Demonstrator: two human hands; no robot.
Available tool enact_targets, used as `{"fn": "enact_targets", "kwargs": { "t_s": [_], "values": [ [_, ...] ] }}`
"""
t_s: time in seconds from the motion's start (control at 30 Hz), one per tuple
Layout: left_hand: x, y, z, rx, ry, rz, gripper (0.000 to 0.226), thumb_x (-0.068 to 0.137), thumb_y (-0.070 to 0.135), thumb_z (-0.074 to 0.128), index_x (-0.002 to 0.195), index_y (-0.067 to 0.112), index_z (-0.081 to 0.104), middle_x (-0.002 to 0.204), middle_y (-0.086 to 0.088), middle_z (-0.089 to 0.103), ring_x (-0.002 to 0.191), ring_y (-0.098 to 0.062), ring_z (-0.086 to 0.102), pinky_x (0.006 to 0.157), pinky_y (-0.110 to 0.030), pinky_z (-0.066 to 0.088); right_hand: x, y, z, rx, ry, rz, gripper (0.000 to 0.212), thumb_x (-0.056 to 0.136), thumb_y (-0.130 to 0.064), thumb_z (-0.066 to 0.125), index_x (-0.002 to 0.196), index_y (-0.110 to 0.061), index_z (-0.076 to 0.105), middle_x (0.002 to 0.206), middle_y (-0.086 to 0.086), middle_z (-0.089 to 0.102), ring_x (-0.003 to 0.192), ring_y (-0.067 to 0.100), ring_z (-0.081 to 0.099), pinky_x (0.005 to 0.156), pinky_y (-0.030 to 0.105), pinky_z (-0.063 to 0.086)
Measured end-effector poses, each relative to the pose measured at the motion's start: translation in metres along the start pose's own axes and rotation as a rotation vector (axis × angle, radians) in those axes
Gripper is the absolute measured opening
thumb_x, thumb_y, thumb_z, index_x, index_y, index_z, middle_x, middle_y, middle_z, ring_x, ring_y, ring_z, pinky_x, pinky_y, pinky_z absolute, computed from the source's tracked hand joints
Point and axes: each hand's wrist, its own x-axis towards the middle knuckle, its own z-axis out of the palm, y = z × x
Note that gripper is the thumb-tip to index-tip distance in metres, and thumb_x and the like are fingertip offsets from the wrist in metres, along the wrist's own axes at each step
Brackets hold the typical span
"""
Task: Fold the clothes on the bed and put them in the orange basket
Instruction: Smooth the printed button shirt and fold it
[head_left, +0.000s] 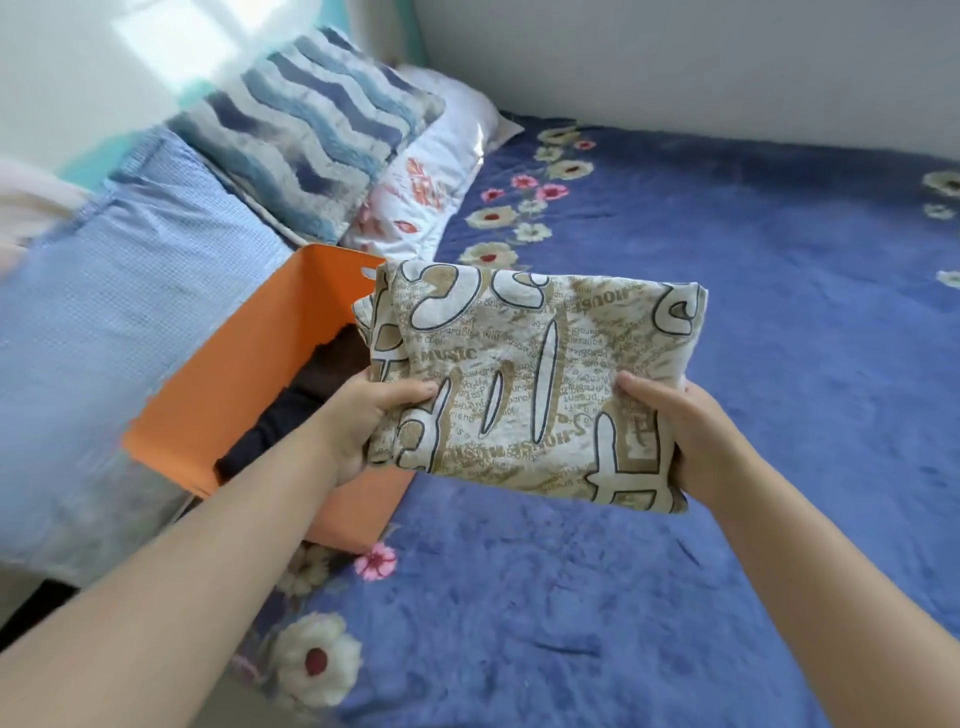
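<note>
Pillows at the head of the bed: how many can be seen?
3: a light blue pillow at left, a wavy blue-striped one behind the orange basket, a white floral one beside it. Others may be hidden.

We have one head-worn view, looking forward and down from close above the bed (675, 571); the orange basket (218, 405) lies toward nine o'clock, pillows toward eleven.

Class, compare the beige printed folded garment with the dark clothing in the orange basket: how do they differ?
The beige printed folded garment is pale and patterned, held up by both hands; the dark clothing is plain and already lies inside the orange basket. Both are fabric.
</note>
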Motion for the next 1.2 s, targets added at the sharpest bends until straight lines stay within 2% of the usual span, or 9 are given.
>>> {"fn": "enact_targets", "kwargs": {
  "t_s": [0.17,0.37,0.43,0.5,0.73,0.8,0.97,1.13,1.2],
  "values": [
    [0.01,0.028,-0.078,-0.009,0.03,-0.006,0.016,0.087,0.004,0.051,0.094,0.009,0.064,0.074,-0.006,0.072,0.061,-0.018,0.069,0.055,-0.029,0.058,0.016,-0.02,0.086,-0.065,0.05,-0.009,0.038,0.09,-0.041,0.054,0.119,-0.018,0.057,0.113,0.005,0.066,0.102,0.026,0.063,0.093,0.047,0.049],
    [0.053,0.038,-0.19,0.132,0.124,-0.043,0.02,0.082,0.006,0.063,0.102,0.007,0.064,0.095,-0.012,0.071,0.081,-0.026,0.068,0.082,-0.042,0.054,0.07,-0.005,0.192,-0.154,0.079,0.039,0.012,0.089,-0.027,0.06,0.098,-0.02,0.063,0.104,0.009,0.069,0.097,0.03,0.065,0.092,0.05,0.049],
    [0.078,0.039,-0.226,0.214,0.168,-0.059,0.044,0.072,0.015,0.074,0.112,0.004,0.059,0.108,-0.015,0.066,0.093,-0.031,0.065,0.092,-0.047,0.049,0.094,0.008,0.226,-0.204,0.118,0.073,0.011,0.089,-0.025,0.06,0.096,-0.019,0.063,0.103,0.01,0.069,0.097,0.032,0.064,0.093,0.052,0.048],
    [0.101,0.035,-0.246,0.342,0.188,-0.071,0.071,0.064,0.024,0.079,0.125,0.003,0.049,0.121,-0.013,0.059,0.107,-0.031,0.058,0.098,-0.044,0.043,0.11,0.019,0.248,-0.231,0.158,0.117,0.008,0.091,-0.022,0.056,0.091,-0.016,0.062,0.099,0.013,0.068,0.093,0.034,0.065,0.089,0.052,0.05],
    [0.179,0.01,-0.252,0.769,0.191,0.003,0.063,0.082,0.024,0.067,0.137,0.009,0.038,0.134,-0.004,0.049,0.121,-0.027,0.047,0.098,-0.031,0.038,0.158,0.061,0.289,-0.332,0.383,0.243,0.014,0.095,-0.023,0.046,0.09,-0.019,0.058,0.11,0.018,0.063,0.105,0.037,0.059,0.094,0.048,0.047],
    [0.194,0.002,-0.246,0.802,0.185,0.016,0.054,0.084,0.021,0.065,0.132,0.013,0.042,0.127,-0.002,0.053,0.116,-0.025,0.051,0.089,-0.025,0.038,0.172,0.072,0.291,-0.38,0.418,0.261,0.021,0.096,-0.025,0.043,0.099,-0.012,0.059,0.099,0.016,0.065,0.092,0.034,0.062,0.083,0.039,0.051],
    [0.241,-0.019,-0.25,0.786,0.131,-0.047,0.047,0.082,0.021,0.067,0.123,0.011,0.047,0.123,-0.005,0.058,0.11,-0.026,0.055,0.087,-0.029,0.043,0.207,0.093,0.284,-0.406,0.48,0.372,0.036,0.097,-0.028,0.042,0.125,-0.006,0.049,0.069,0.002,0.047,0.056,0.014,0.041,0.051,0.026,0.032],
    [0.254,-0.041,-0.244,1.089,0.043,-0.216,0.067,0.086,0.038,0.061,0.134,0.002,0.03,0.129,-0.015,0.05,0.116,-0.031,0.051,0.089,-0.034,0.042,0.214,0.119,0.283,-0.539,0.624,0.402,0.044,0.097,-0.021,0.042,0.134,0.0,0.034,0.12,0.016,0.05,0.107,0.03,0.051,0.09,0.036,0.041],
    [0.243,-0.044,-0.241,1.292,0.149,-0.017,0.073,0.087,0.028,0.059,0.142,0.003,0.017,0.136,-0.018,0.039,0.124,-0.032,0.041,0.1,-0.036,0.037,0.206,0.126,0.289,-0.819,0.601,0.252,0.053,0.092,-0.003,0.04,0.143,-0.005,0.024,0.14,0.019,0.033,0.128,0.03,0.035,0.106,0.036,0.029]
  ]
}}
